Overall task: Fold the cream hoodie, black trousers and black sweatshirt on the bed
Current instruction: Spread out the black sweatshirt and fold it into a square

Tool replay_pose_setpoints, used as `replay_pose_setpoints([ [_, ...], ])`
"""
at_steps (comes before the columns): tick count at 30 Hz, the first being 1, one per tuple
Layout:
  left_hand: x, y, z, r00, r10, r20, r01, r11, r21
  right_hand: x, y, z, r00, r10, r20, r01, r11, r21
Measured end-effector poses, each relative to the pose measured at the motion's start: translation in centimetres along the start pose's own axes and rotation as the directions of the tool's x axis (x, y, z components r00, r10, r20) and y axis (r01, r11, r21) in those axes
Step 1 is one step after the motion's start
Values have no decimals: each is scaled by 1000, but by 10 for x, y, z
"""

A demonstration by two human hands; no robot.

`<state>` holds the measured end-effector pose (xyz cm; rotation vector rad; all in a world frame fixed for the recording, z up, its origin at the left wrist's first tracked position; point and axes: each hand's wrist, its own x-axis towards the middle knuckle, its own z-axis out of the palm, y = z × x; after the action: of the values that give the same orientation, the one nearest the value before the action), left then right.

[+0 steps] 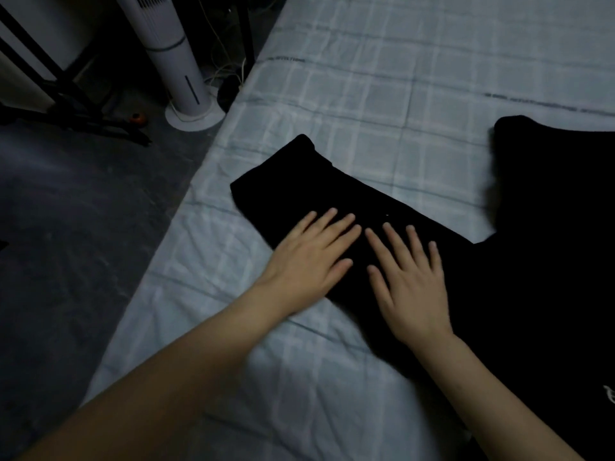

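- Two bare arms reach in from six and seven o'clock, over the checked bed.
- Left hand and right hand lie side by side, fingers straight and spread. They are flat on the cloth and pinch nothing.
- Under them is one sleeve of the black sweatshirt. The sleeve points to ten o'clock, and the body spreads out to three and four o'clock.
- I think they are smoothing the sleeve before folding it in. I see no cream hoodie and no black trousers from here.
- What could go wrong: flat palms only rub, so a hard push could bunch the cloth into wrinkles. The cuff is near the bed's edge at nine o'clock, so a shove that way could slide it toward the floor. Black cloth in this dim room hides creases too.
- A small white mark shows at four o'clock — cut off by the edge, too little to read.
- A white tower fan stands at eleven o'clock.
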<state>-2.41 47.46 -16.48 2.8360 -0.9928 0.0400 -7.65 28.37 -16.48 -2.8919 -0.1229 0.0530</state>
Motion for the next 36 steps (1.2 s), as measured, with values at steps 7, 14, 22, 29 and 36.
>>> replay_pose_setpoints([
  [7, 1, -6, 10, 971, -151, 187, 150, 988, 20, 7, 0, 4, 985, -15, 172, 19, 1000, -21],
  [14, 35, 102, -36, 948, -308, 75, 315, 941, -124, -65, 79, -93, 965, 63, -255, -40, 995, 92],
  [22, 90, 300, 6, 993, -87, 75, 102, 967, -234, -179, 274, -114, 896, 434, 97, -405, 885, -229],
  [29, 94, 316, 57, 959, -196, 207, 244, 940, -241, -180, 293, -95, 939, 338, -62, -332, 939, 92],
  [36, 126, 376, 2, 968, -222, 112, 242, 738, -630, -205, 348, -167, 802, 474, -363, -63, 673, 737],
])
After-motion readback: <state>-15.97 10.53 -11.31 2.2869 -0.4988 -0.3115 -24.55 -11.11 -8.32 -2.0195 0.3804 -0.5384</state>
